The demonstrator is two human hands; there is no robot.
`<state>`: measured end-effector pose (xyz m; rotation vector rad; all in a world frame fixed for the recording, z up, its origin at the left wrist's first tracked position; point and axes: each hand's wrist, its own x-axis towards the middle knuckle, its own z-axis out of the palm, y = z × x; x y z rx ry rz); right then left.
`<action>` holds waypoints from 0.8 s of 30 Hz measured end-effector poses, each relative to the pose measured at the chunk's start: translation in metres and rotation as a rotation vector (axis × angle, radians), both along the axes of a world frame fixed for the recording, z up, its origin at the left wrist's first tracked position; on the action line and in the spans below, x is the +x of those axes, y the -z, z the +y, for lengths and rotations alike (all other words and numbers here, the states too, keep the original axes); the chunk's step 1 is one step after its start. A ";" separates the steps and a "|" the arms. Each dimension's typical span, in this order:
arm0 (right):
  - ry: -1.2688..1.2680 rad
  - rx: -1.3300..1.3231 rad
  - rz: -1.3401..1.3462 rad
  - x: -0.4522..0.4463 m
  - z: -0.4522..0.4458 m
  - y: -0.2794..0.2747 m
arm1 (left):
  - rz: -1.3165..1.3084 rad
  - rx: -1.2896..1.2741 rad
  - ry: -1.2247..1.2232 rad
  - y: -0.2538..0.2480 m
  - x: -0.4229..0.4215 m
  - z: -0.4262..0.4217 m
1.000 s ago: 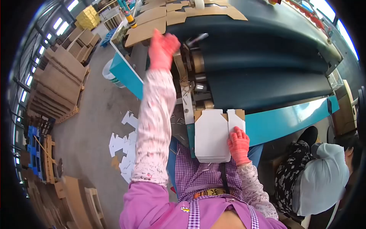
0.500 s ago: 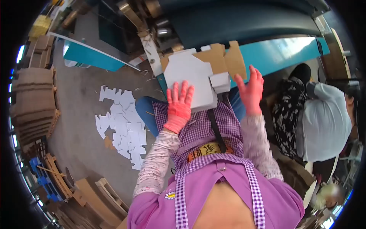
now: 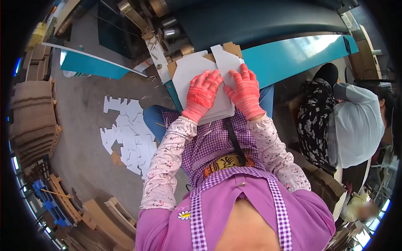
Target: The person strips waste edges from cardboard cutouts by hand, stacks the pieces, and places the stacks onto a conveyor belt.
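Seemingly pressing the fold: my left hand (image 3: 203, 95) and right hand (image 3: 244, 93) rest spread, gripping nothing, atop folded white cartons (image 3: 221, 103) beside the teal panel (image 3: 293, 58); next move probably calls for even pressure

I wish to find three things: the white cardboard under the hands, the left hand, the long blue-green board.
White cardboard (image 3: 194, 65), head view: uncovered top face.
Left hand (image 3: 202, 95), head view: gloved back.
Blue-green board (image 3: 295, 57), head view: broad flat face.
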<state>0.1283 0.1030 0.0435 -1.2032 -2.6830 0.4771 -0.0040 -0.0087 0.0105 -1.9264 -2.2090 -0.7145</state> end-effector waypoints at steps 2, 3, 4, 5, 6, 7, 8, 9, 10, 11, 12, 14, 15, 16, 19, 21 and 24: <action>-0.012 -0.009 -0.024 0.002 0.000 0.003 | -0.008 -0.029 0.001 0.003 0.002 0.000; -0.013 -0.015 -0.026 0.001 0.001 0.003 | -0.004 -0.039 0.002 0.002 0.000 0.001; -0.016 -0.020 -0.029 0.001 0.002 0.003 | -0.002 -0.047 0.000 0.001 -0.001 0.002; -0.021 -0.022 -0.031 0.000 0.003 0.004 | 0.001 -0.052 -0.003 0.001 -0.001 0.004; -0.020 -0.008 -0.047 0.000 0.002 0.005 | 0.005 -0.058 -0.006 0.001 0.001 0.003; -0.019 0.011 -0.056 -0.002 0.002 0.004 | -0.004 -0.072 -0.005 0.001 0.003 0.002; -0.018 0.038 -0.055 -0.005 0.002 0.005 | -0.001 -0.078 -0.005 0.003 0.003 0.002; -0.053 0.114 -0.038 -0.005 0.001 0.001 | 0.009 -0.081 -0.009 0.004 0.000 0.003; -0.096 0.192 -0.011 0.000 -0.001 -0.003 | 0.054 -0.112 -0.007 0.005 0.001 0.004; -0.143 0.274 0.031 0.000 -0.002 -0.005 | 0.112 -0.144 -0.017 0.005 -0.001 0.005; -0.242 0.273 0.142 -0.002 0.001 0.018 | -0.039 -0.152 0.025 -0.003 -0.008 0.007; -0.331 0.252 0.238 -0.008 0.001 0.034 | -0.444 -0.016 0.137 -0.011 -0.048 0.018; -0.318 0.236 0.217 -0.006 -0.001 0.029 | -0.788 0.156 0.156 -0.024 -0.074 0.030; -0.335 0.244 0.231 -0.002 -0.001 0.030 | -1.044 0.304 0.092 -0.073 -0.117 0.034; -0.298 0.246 0.147 -0.004 -0.002 0.028 | -1.753 1.069 0.061 -0.210 -0.242 0.042; -0.291 0.248 0.114 -0.007 0.002 0.032 | -1.641 1.261 -0.080 -0.253 -0.302 0.044; -0.310 0.266 0.135 -0.003 0.004 0.027 | -1.410 1.250 -0.108 -0.242 -0.300 0.030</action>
